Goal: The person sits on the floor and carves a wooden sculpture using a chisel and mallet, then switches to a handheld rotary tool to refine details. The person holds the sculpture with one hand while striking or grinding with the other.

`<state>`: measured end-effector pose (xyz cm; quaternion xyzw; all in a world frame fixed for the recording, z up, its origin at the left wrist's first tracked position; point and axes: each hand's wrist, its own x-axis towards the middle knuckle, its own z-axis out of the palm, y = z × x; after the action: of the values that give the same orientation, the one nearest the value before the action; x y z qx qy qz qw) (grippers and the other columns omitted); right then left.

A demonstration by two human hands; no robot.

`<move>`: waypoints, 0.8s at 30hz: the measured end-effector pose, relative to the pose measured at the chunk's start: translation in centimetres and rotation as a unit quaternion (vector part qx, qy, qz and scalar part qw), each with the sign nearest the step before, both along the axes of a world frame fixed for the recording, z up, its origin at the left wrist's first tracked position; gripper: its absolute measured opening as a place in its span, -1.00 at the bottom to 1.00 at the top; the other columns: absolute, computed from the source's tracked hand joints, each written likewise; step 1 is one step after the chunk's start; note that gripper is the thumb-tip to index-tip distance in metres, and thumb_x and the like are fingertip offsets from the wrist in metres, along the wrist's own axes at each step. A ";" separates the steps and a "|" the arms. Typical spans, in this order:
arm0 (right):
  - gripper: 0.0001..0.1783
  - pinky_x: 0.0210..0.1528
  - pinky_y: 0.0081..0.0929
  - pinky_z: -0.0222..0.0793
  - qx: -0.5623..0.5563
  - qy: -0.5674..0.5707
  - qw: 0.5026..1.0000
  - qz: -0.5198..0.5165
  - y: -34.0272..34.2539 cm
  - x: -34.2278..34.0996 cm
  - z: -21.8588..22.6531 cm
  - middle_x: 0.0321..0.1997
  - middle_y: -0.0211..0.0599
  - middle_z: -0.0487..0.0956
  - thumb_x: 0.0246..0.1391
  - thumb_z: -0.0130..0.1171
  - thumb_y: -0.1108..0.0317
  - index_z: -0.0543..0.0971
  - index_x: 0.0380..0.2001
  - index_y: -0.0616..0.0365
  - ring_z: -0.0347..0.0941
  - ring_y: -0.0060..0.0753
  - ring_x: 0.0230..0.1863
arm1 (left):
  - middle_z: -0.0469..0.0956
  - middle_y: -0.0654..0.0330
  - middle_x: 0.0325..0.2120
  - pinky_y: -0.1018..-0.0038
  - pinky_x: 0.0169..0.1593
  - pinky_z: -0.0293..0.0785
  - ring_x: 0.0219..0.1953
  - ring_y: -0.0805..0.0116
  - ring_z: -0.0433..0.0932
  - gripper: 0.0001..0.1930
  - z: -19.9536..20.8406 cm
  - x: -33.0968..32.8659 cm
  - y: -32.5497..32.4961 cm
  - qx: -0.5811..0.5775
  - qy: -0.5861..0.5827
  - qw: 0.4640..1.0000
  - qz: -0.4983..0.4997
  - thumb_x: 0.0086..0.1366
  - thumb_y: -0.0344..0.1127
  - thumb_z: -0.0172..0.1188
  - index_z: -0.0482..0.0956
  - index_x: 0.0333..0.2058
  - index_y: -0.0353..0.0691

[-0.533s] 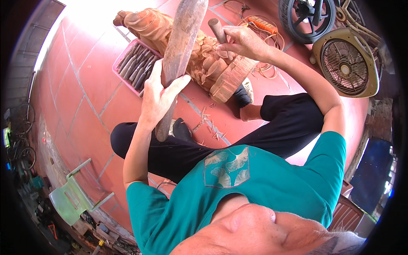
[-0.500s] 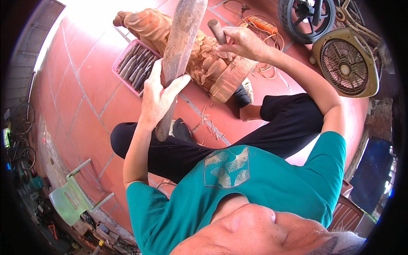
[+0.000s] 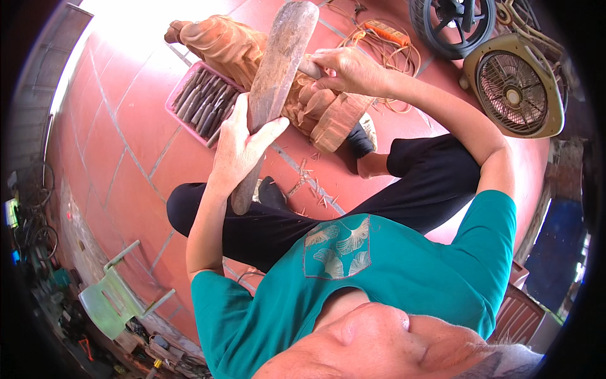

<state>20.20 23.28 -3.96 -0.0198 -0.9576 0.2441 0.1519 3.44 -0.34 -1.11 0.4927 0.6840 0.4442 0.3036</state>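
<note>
My left hand [image 3: 243,145] is wrapped round the narrower part of a long, flat wooden mallet [image 3: 283,63], its broad worn end pointing up and away. Just right of the mallet, my right hand [image 3: 353,71] is closed on the round wooden handle of a chisel [image 3: 307,67]. The handle's butt meets the mallet's edge in view; whether they touch I cannot tell. The chisel's blade is hidden. Beneath both hands lies a reddish-brown wood carving [image 3: 224,44] with draped folds and a thick base, partly covered by the mallet and my right hand.
A pink basket [image 3: 175,114] full of chisels stands left of the carving. Wood chips [image 3: 306,183] litter the tiles between my legs. An orange power strip [image 3: 387,33] with coiled cords, a wheel [image 3: 453,28] and a box fan [image 3: 512,91] are at the right. A green chair [image 3: 110,303] is lower left.
The mallet's broad end has swung right, towards the chisel. My right hand has moved slightly left, and the chisel handle now tips leftward, close against the mallet.
</note>
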 end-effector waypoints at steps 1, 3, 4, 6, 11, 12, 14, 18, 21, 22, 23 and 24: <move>-0.59 -0.29 -0.21 0.42 0.000 -0.002 1.000 -0.001 0.0 0.0 0.1 -0.38 -0.14 0.50 0.01 0.41 0.17 0.50 -0.31 0.28 0.52 -0.03 -0.36 | 0.54 0.20 -0.41 0.52 -0.45 0.44 -0.52 0.52 0.48 -0.51 0.0 -0.1 0.0 0.013 -0.024 1.000 -0.002 0.27 -0.24 0.35 0.40 0.08 -0.32; -0.59 -0.29 -0.22 0.42 -0.001 -0.007 1.000 -0.003 -0.1 -0.1 0.2 -0.38 -0.14 0.49 0.02 0.41 0.16 0.50 -0.30 0.27 0.52 -0.03 -0.36 | 0.50 0.27 -0.43 0.58 -0.53 0.40 -0.60 0.59 0.42 -0.53 0.1 -0.2 -0.1 0.041 -0.056 0.998 0.004 0.29 -0.26 0.32 0.40 0.09 -0.30; -0.59 -0.29 -0.22 0.42 0.008 -0.005 1.000 -0.005 -0.1 -0.1 0.2 -0.39 -0.14 0.49 0.01 0.41 0.17 0.50 -0.30 0.26 0.52 -0.03 -0.36 | 0.50 0.26 -0.41 0.59 -0.53 0.41 -0.60 0.59 0.42 -0.55 0.1 -0.3 -0.1 0.055 -0.065 0.996 0.012 0.30 -0.29 0.30 0.39 0.09 -0.30; -0.59 -0.29 -0.23 0.41 0.024 -0.002 1.000 -0.009 -0.1 -0.1 0.0 -0.39 -0.14 0.48 0.01 0.42 0.17 0.49 -0.30 0.25 0.51 -0.02 -0.36 | 0.51 0.25 -0.40 0.60 -0.52 0.41 -0.59 0.58 0.44 -0.57 0.9 0.1 -0.5 0.080 -0.108 0.990 0.046 0.31 -0.33 0.28 0.37 0.08 -0.31; -0.61 -0.23 -0.12 0.42 0.016 -0.016 0.999 -0.028 -0.3 -0.4 0.1 -0.37 -0.13 0.55 -0.05 0.40 0.18 0.50 -0.34 0.24 0.54 0.06 -0.27 | 0.59 0.10 -0.46 0.47 -0.37 0.50 -0.47 0.47 0.55 -0.53 1.3 0.5 -0.6 0.057 -0.061 0.994 0.067 0.27 -0.27 0.35 0.38 0.02 -0.37; -0.62 -0.23 -0.12 0.42 0.016 -0.013 0.999 -0.029 -0.3 -0.4 0.2 -0.36 -0.13 0.56 -0.05 0.40 0.19 0.50 -0.34 0.24 0.54 0.05 -0.27 | 0.63 -0.01 -0.39 0.38 -0.26 0.53 -0.38 0.37 0.59 -0.50 0.9 0.2 -0.2 0.022 0.014 1.000 0.017 0.27 -0.23 0.36 0.37 0.02 -0.41; -0.63 -0.23 -0.14 0.43 0.008 -0.018 1.000 -0.015 -0.3 -0.2 0.4 -0.37 -0.14 0.56 -0.04 0.41 0.21 0.50 -0.33 0.23 0.55 0.02 -0.27 | 0.63 -0.07 -0.37 0.34 -0.19 0.52 -0.33 0.35 0.59 -0.47 0.5 -0.1 -0.1 0.009 0.007 1.000 -0.021 0.27 -0.21 0.36 0.37 0.05 -0.43; -0.66 -0.24 -0.16 0.43 -0.040 -0.048 0.997 -0.036 0.1 0.2 0.7 -0.40 -0.15 0.55 0.01 0.40 0.22 0.50 -0.33 0.22 0.55 -0.04 -0.30 | 0.64 0.06 -0.31 0.41 -0.25 0.52 -0.36 0.43 0.55 -0.46 0.2 -0.6 -0.2 0.024 -0.067 0.997 -0.008 0.27 -0.20 0.36 0.40 0.08 -0.40; -0.66 -0.25 -0.18 0.42 0.003 0.005 0.998 -0.063 1.1 0.4 1.1 -0.43 -0.16 0.53 0.05 0.39 0.20 0.50 -0.34 0.21 0.53 -0.06 -0.34 | 0.47 0.30 -0.46 0.60 -0.53 0.40 -0.55 0.60 0.43 -0.51 0.8 -0.5 -0.5 0.004 -0.106 0.994 0.012 0.29 -0.21 0.31 0.41 0.11 -0.28; -0.66 -0.26 -0.18 0.41 0.015 -0.007 0.997 -0.072 1.6 0.4 1.5 -0.44 -0.15 0.53 0.05 0.39 0.19 0.49 -0.35 0.21 0.52 -0.06 -0.35 | 0.50 0.28 -0.44 0.59 -0.50 0.41 -0.53 0.60 0.44 -0.51 0.7 -0.5 -0.5 0.010 -0.107 0.994 0.018 0.29 -0.20 0.33 0.42 0.09 -0.30; -0.65 -0.26 -0.17 0.41 -0.016 -0.028 0.995 -0.092 1.7 0.6 1.9 -0.44 -0.15 0.53 0.05 0.39 0.18 0.50 -0.36 0.21 0.52 -0.05 -0.35 | 0.54 0.26 -0.41 0.57 -0.47 0.41 -0.51 0.59 0.45 -0.51 0.7 -0.5 -0.5 0.016 -0.109 0.994 0.024 0.28 -0.20 0.35 0.43 0.07 -0.32; -0.64 -0.26 -0.17 0.41 -0.046 -0.049 0.992 -0.111 1.7 0.8 2.3 -0.43 -0.15 0.54 0.06 0.39 0.17 0.50 -0.36 0.21 0.52 -0.04 -0.34 | 0.58 0.24 -0.38 0.56 -0.44 0.42 -0.49 0.59 0.46 -0.51 0.6 -0.5 -0.5 0.023 -0.111 0.993 0.031 0.27 -0.20 0.36 0.44 0.06 -0.34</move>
<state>20.97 24.95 -1.62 -0.1451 -0.9433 0.2686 0.1301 2.89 -0.82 -0.47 0.4260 0.6506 0.5207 0.3523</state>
